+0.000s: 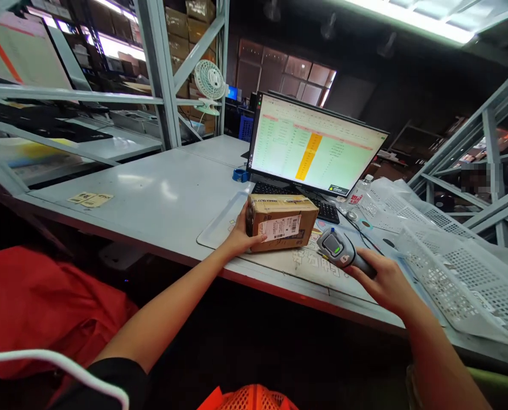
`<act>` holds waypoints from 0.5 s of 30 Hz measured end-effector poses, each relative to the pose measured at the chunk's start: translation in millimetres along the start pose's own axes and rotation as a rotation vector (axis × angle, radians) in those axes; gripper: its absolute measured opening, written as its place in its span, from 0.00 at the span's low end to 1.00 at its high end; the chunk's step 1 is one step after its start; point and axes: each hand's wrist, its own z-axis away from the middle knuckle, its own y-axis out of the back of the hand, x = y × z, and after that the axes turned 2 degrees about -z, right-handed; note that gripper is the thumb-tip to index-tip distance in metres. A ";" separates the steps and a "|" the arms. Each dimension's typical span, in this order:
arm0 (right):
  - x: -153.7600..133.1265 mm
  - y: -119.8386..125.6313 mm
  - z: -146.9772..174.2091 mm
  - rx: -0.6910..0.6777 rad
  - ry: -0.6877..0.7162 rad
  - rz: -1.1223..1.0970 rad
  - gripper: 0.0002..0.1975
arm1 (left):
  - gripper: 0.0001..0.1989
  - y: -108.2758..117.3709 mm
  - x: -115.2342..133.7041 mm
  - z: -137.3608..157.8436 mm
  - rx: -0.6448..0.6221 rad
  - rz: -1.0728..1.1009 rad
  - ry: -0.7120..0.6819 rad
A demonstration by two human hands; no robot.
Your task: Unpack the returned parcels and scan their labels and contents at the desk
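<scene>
My left hand [242, 238] grips the left end of a brown cardboard box [307, 226], its thumb on the front face. A white shipping label [281, 228] with barcodes is stuck on that face, which is turned toward me. The box is on or just over a printed desk mat [318, 265]; I cannot tell if its whole base touches. In my right hand [380, 276] is a grey handheld barcode scanner [336, 248], fingers wrapped around its handle. The scanner's head is just right of the box, apart from it, with a green light showing on top.
Behind the box stand a black keyboard [328, 212] and a monitor [318, 145] showing a spreadsheet. White perforated baskets [450, 279] line the right side. A blue tape roll [240, 175] and cardboard pieces [90, 199] lie on the white table [151, 213]. A small fan [210, 80] is clipped to the frame.
</scene>
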 end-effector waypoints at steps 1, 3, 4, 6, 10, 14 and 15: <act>15.2 -6.8 -10.2 0.028 -0.048 0.024 0.26 | 0.69 0.3 0.4 0.3 0.002 -0.012 0.002; 47.8 -22.3 -34.3 0.056 -0.180 0.099 0.27 | 0.69 0.7 0.9 0.9 0.000 -0.019 0.016; 63.3 -30.5 -47.0 0.051 -0.258 0.149 0.26 | 0.69 0.7 1.0 1.0 -0.003 -0.015 0.026; 89.6 -46.7 -70.0 0.004 -0.422 0.262 0.25 | 0.70 0.3 0.5 0.8 -0.008 -0.004 0.045; 119.0 -75.8 -94.1 -0.089 -0.674 0.383 0.25 | 0.71 -0.6 -1.9 -0.3 0.011 0.014 0.053; 129.2 -91.0 -99.2 -0.104 -0.745 0.366 0.29 | 0.70 -0.8 -2.1 -0.1 -0.016 0.044 0.068; 130.4 -90.8 -101.0 -0.111 -0.752 0.356 0.29 | 0.70 -0.9 -1.5 0.1 -0.022 0.053 0.074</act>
